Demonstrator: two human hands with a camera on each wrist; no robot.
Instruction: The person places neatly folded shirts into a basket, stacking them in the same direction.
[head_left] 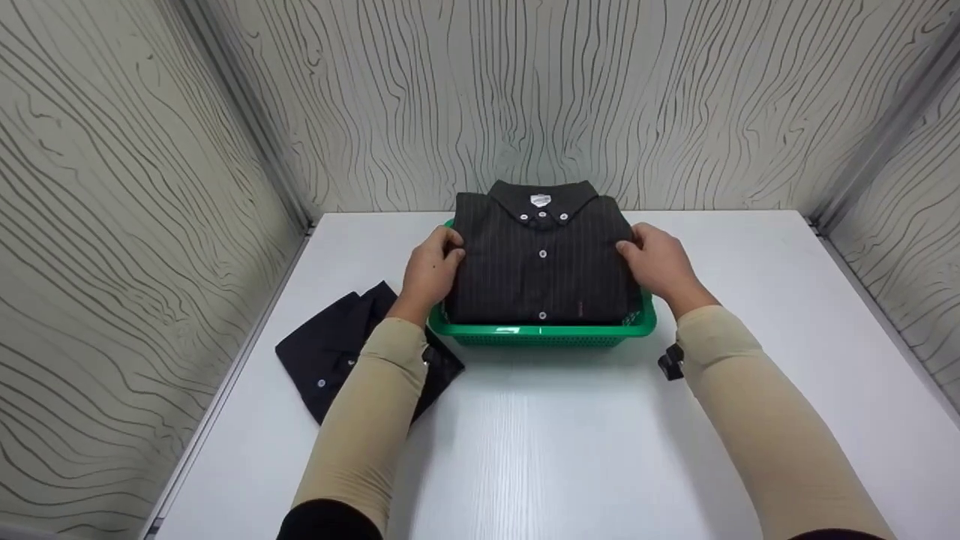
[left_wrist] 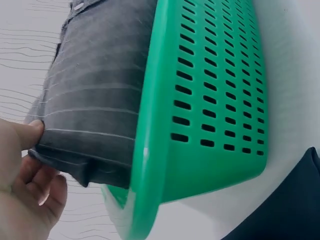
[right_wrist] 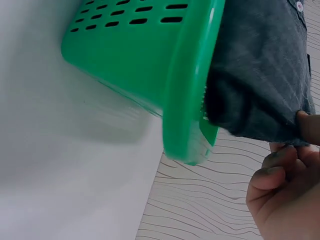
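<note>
A folded dark striped shirt (head_left: 510, 270), collar at the far end and white buttons down its middle, sits partly in a green plastic basket (head_left: 540, 332). Its collar end rises above the far rim. My left hand (head_left: 433, 271) pinches the shirt's left edge between thumb and fingers; in the left wrist view the thumb lies on top of the cloth. On the opposite side my right hand (head_left: 660, 262) pinches the right edge, and the right wrist view shows the fingers curled beneath that edge. The shirt hides most of the basket's inside.
Another folded dark shirt (head_left: 330, 345) lies on the white table (head_left: 555, 450) left of the basket, partly under my left forearm. Behind the table stands a wall (head_left: 465, 97) with a wood-grain pattern, and similar panels flank both sides.
</note>
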